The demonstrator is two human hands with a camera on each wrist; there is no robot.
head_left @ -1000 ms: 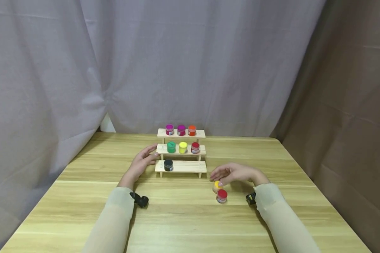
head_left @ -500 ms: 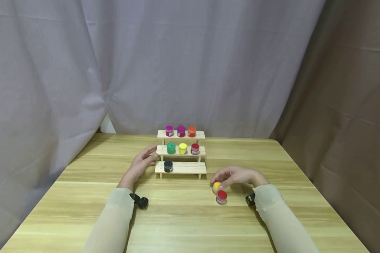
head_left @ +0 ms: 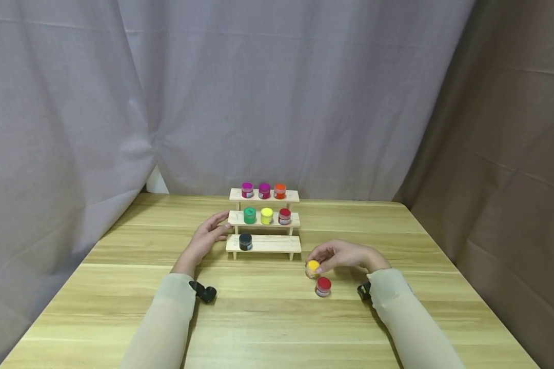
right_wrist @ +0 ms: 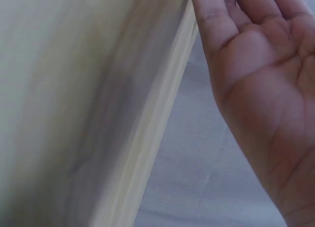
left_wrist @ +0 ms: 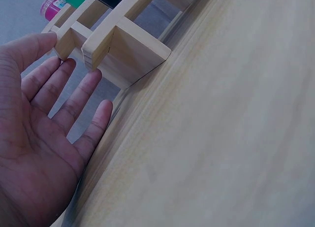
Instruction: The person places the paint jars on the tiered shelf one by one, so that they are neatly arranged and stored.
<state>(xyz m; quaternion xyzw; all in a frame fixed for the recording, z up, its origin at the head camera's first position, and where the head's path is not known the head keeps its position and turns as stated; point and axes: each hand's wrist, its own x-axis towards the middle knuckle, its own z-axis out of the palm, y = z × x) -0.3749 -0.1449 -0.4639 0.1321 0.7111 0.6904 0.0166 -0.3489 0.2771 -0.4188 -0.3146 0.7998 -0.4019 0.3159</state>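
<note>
My left hand [head_left: 202,243] is at the left side of a three-step wooden rack [head_left: 274,243], its fingers extended. In the left wrist view, the thumb and fingertips of that hand [left_wrist: 44,133] are at the ends of the shelves. To the right of the rack, my right hand [head_left: 347,254] holds a small paint jar with an orange-yellow lid [head_left: 312,267] between thumb and fingers. Just in front of it on the table stands a red-lidded paint jar [head_left: 323,287]. The right wrist view shows the palm [right_wrist: 266,84], but the held jar is out of sight there.
Two purple-red jars [head_left: 264,191] and an orange jar [head_left: 279,191] occupy the top shelf. Green [head_left: 250,215], yellow [head_left: 266,216] and red [head_left: 284,216] jars line the middle one. A black jar [head_left: 245,242] stands at the bottom shelf's left. Grey curtains [head_left: 277,102] hang behind the table.
My right hand has closed its fingers around the orange-yellow jar and shifted it slightly left, away from the red one. The left hand stays where it was.
</note>
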